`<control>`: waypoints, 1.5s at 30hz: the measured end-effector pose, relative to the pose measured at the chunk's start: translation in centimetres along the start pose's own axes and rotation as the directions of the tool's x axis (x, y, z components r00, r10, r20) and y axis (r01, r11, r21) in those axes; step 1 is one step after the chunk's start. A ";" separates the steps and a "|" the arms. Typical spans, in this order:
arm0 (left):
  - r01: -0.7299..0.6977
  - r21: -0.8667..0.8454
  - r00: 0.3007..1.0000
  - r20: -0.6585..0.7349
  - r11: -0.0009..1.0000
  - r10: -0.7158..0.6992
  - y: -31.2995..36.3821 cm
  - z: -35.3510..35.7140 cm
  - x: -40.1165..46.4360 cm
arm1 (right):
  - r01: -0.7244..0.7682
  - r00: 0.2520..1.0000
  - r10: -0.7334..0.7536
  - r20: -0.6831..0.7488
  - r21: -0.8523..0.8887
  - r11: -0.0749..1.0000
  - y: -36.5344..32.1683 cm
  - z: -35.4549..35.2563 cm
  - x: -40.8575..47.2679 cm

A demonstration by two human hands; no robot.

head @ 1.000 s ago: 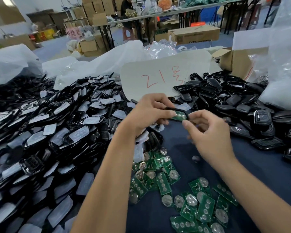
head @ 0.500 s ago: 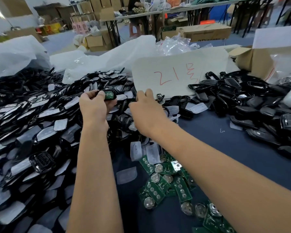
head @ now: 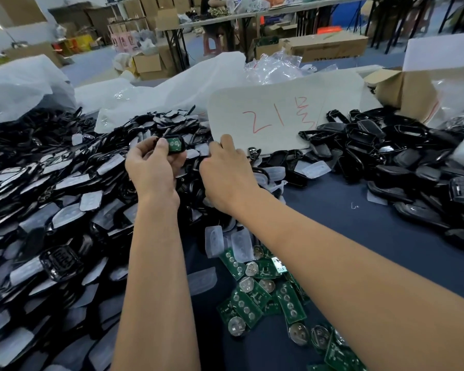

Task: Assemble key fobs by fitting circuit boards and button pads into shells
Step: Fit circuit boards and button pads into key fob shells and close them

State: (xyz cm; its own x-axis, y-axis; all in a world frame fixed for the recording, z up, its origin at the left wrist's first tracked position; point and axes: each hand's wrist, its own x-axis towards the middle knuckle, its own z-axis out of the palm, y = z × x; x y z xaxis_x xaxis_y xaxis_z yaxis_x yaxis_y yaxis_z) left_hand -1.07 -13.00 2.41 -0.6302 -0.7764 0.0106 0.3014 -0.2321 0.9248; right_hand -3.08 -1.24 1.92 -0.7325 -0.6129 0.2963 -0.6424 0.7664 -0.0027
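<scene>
Left grip: left hand pinches a black shell with a green circuit board seated in it, held above the heap of shells.
Right grip: right hand reaches into the heap; fingertips hidden, so I cannot tell its state.
Handling: light, rigid, probably slick plastic (hold by the edges, off the board face).
Button pads: soft, translucent, on the worktop.

- Left hand raised, back toward the camera, fingers curled and pinching; forearm bare, reaching straight forward
- Right hand knuckles up, fingers bent downward, fingertips hidden; bare forearm crossing in from the lower right
</scene>
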 end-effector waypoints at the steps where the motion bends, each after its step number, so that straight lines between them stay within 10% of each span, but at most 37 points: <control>1: -0.007 -0.020 1.000 -0.005 1.000 0.006 0.0 0.1 -0.1 | -0.031 0.997 0.036 -0.065 0.079 0.996 0.2 -0.2 0.1; 3: -0.030 -0.056 1.000 0.008 0.998 0.031 0.3 0.4 -0.3 | -0.115 0.963 0.195 -0.186 0.369 0.922 1.0 -0.7 0.0; 9: -0.100 0.203 0.885 0.466 0.974 -0.007 0.1 4.2 -4.2 | -0.190 0.721 0.693 0.020 0.967 0.170 9.4 -0.8 -7.5; 14: -0.389 0.578 0.529 0.777 0.717 -0.340 -3.4 9.1 -10.7 | -0.192 0.613 0.790 -0.017 0.967 0.169 14.7 0.0 -15.2; 19: -0.643 0.595 0.468 0.804 0.481 -0.368 -7.4 10.1 -12.7 | -0.227 0.678 0.730 -0.083 0.921 0.315 16.5 1.1 -18.6; 23: -0.662 0.544 0.535 0.825 0.516 -0.184 -7.6 9.1 -11.7 | -0.223 0.769 0.635 -0.079 0.897 0.381 16.8 1.1 -18.5; 29: -0.381 0.412 0.500 0.845 0.827 -0.191 -7.8 9.2 -12.5 | -0.198 0.849 0.528 -0.035 0.905 0.378 16.6 0.8 -18.4; 37: -0.172 0.363 0.433 0.863 0.916 -0.261 -7.7 9.4 -13.9 | -0.002 0.720 0.678 -0.146 0.977 0.212 17.4 0.8 -18.5; 42: -0.211 0.351 0.411 0.879 0.912 -0.243 -7.4 9.5 -14.3 | -0.028 0.805 0.572 -0.157 0.953 0.301 17.2 0.6 -18.6; 45: -0.133 0.358 0.438 0.858 0.924 -0.269 -7.3 9.5 -14.1 | 0.006 0.786 0.609 -0.108 0.986 0.168 16.8 0.8 -18.5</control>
State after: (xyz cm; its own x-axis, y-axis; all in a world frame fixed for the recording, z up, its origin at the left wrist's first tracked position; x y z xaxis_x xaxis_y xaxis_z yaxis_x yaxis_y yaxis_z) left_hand -1.17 5.18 -0.87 -0.9709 0.2252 0.0817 0.1062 0.0987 0.9894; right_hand -0.50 22.81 -4.32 -0.9424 0.0054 0.3345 -0.3342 -0.0644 -0.9403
